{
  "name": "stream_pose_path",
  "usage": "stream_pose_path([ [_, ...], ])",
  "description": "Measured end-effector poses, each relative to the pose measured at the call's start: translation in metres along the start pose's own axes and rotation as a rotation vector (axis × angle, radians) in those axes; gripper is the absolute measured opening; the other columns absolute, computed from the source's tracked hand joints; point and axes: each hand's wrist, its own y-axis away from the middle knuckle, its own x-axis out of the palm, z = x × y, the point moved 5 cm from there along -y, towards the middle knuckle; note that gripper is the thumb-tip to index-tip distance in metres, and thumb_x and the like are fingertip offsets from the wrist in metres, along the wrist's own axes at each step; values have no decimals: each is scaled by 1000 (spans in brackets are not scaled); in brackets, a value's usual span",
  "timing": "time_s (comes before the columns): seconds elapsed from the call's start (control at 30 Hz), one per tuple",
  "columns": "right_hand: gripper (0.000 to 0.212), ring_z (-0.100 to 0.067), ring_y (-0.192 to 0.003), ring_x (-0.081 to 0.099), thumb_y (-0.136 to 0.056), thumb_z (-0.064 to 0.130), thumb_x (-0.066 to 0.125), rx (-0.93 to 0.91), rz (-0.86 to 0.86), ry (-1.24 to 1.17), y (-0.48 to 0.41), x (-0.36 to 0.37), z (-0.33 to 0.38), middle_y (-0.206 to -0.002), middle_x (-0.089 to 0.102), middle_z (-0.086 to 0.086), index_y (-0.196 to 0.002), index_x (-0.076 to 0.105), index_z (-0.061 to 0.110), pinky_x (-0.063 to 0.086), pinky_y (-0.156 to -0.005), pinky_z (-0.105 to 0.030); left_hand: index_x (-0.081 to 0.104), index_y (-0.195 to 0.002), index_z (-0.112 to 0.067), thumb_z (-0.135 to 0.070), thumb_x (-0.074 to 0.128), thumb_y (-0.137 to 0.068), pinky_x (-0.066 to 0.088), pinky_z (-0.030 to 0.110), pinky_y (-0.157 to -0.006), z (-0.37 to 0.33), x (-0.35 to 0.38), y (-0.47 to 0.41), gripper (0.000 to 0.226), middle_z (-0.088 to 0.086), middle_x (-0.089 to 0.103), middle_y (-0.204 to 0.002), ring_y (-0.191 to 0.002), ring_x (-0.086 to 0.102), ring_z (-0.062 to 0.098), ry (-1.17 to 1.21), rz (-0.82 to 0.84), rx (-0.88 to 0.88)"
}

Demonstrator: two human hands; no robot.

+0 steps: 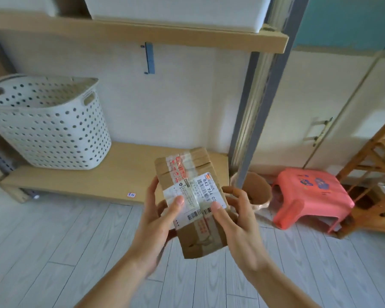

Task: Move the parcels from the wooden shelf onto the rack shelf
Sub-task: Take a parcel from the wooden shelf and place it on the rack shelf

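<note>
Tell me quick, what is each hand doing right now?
Left hand: closed on the cardboard parcel, thumb on its label.
Right hand: closed on the same parcel from the other side.

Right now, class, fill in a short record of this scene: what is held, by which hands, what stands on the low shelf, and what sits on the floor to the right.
held item: cardboard parcel with taped seams and printed labels
left hand: grips the parcel's left side, thumb on a label
right hand: grips the right side, thumb on a label
parcel position: in the air, in front of the lower rack shelf
on that shelf: white perforated basket
upper shelf: white bin
floor, right: pink stool, wooden shelf
</note>
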Motion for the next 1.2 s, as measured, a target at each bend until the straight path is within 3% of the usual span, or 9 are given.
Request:
stream_pose_path([
  [0.13,34,-23,-107,76,-93,33,73,-8,81,48,-45,42,-1,-127,73,-4,-125,64,25,64,-83,-42,21,-147,-66,-24,78,-85,63,46,-73,-22,-58,-30,94,6,78,-120,-109,76,29,-43,17,9],
  [0.23,61,-26,-118,70,-71,48,83,31,88,9,-74,59,-6,-136,66,-1,-128,64,39,60,-95,-49,35,-143,-54,-17,73,-81,64,49,-72,-36,-88,-58,82,9,80,-115,-106,76,36,38,-29,27],
  [0.37,83,-26,-106,77,-65,27,93,208,183,-194,-96,81,-22,-131,70,-8,-138,53,34,62,-81,-46,36,-140,-53,-12,77,-75,63,47,-69,-33,-110,-86,87,9,80,-107,-103,76,34,131,-152,60],
  [0.5,81,-27,-107,77,-65,26,86,192,24,-267,-113,79,-20,-124,76,-11,-138,50,25,59,-93,-59,46,-125,-29,-27,77,-74,64,46,-75,-37,-120,-96,60,8,77,-109,-107,71,29,228,-234,54],
  [0.63,79,-34,-110,75,-59,39,97,84,-187,-238,-123,71,8,-115,79,-12,-118,49,14,49,-101,-70,58,-117,-6,-42,70,-80,60,50,-90,-48,-126,-98,53,27,68,-117,-105,66,28,160,-208,-12],
  [0.8,65,-25,-99,78,-76,35,88,-73,-191,-174,-125,88,40,-105,80,-9,-112,48,-1,53,-102,-61,71,-93,-17,-37,69,-89,55,46,-91,-71,-138,-119,21,5,81,-97,-94,73,22,9,-136,69],
  [1.0,56,-23,-103,78,-74,46,86,-109,-169,-58,-144,107,41,-112,80,-9,-106,57,10,57,-98,-49,65,-93,-19,-49,75,-72,58,42,-80,-83,-164,-135,38,6,76,-97,-94,71,24,-68,-132,111],
  [1.13,54,-18,-95,79,-71,43,79,-119,-186,-35,-152,108,39,-108,81,-6,-109,64,9,59,-83,-32,62,-118,-41,-38,72,-90,54,38,-91,-97,-160,-141,30,-2,82,-108,-104,75,17,-164,-66,154],
  [1.2,57,-20,-91,79,-66,54,85,-105,-198,-31,-154,106,34,-106,81,-5,-105,69,16,61,-80,-38,58,-126,-38,-34,65,-92,55,34,-91,-98,-158,-138,35,-4,81,-114,-106,76,12,-221,-31,176],
])
